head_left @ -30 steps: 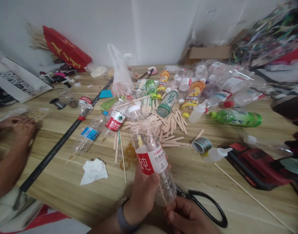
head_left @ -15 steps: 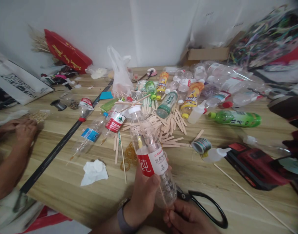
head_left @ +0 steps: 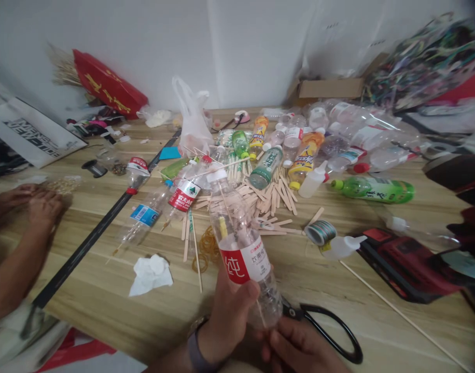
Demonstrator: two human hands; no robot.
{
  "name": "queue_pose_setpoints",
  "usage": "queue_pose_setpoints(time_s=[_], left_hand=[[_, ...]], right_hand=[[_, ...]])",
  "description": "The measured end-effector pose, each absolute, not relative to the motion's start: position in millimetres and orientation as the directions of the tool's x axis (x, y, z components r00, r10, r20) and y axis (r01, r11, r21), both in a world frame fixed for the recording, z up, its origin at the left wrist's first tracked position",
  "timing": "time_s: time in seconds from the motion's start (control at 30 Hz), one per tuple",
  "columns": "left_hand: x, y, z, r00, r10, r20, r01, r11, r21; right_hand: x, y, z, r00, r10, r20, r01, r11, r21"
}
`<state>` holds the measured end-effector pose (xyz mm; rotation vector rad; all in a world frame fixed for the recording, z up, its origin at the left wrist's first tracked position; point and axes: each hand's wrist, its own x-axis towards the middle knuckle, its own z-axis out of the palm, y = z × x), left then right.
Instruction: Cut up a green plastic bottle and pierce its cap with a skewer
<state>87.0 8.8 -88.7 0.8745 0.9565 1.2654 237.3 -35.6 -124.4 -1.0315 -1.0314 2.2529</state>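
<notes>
A clear plastic bottle (head_left: 241, 248) with a red-and-white label (head_left: 235, 264) was held tilted above the surface (head_left: 116, 311), close to its near edge, white cap pointing toward the far edge. The left hand (head_left: 235, 311) had its fingers wrapped around the lower half, clamped on it, thumb below the label. A thin stick (head_left: 261, 311) ran lengthwise along the bottle to its base. There the right hand (head_left: 295, 347) had its fingers bent close together; blur hid whether they gripped the stick.

Black-handled scissors (head_left: 334, 331) lay just beside the base, by the near edge. Yellowish rubber bands (head_left: 206, 248) lay left of the bottle, and flat wooden sticks (head_left: 276, 194) were heaped beyond it. A crumpled white tissue (head_left: 151, 274) lay farther left. More plastic bottles (head_left: 365, 132) crowded toward the far right corner. At the left edge, a co-worker's hand (head_left: 45, 207) rested near small pale pieces (head_left: 64, 185).
</notes>
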Motion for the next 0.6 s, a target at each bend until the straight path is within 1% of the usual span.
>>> queue_pose_setpoints(time_s=[0.07, 0.2, 0.27, 0.4, 0.47, 0.6], left_hand=[[87, 8, -87, 0.052, 0.994, -0.097, -0.379, 0.109, 0.919], [87, 6, -90, 0.067, 0.994, -0.087, -0.424, 0.108, 0.899], [86, 6, -93, 0.062, 0.995, -0.077, -0.417, 0.096, 0.904], [82, 6, -95, 0.024, 0.998, -0.066, -0.369, 0.07, 0.927], [83, 6, -94, 0.011, 0.997, -0.081, -0.377, 0.08, 0.923], [85, 7, -85, 0.071, 0.988, -0.134, -0.413, 0.151, 0.898]], right_hand=[[237, -37, -127, -0.614, 0.653, -0.443, -0.091, -0.616, -0.782], [239, -39, -133, -0.594, 0.687, -0.418, -0.145, -0.603, -0.785], [239, -39, -131, -0.612, 0.679, -0.406, -0.146, -0.601, -0.786], [239, -36, -122, -0.619, 0.661, -0.425, -0.092, -0.598, -0.796], [239, -36, -122, -0.622, 0.646, -0.442, -0.059, -0.602, -0.796], [237, -37, -129, -0.638, 0.635, -0.435, -0.043, -0.594, -0.803]])
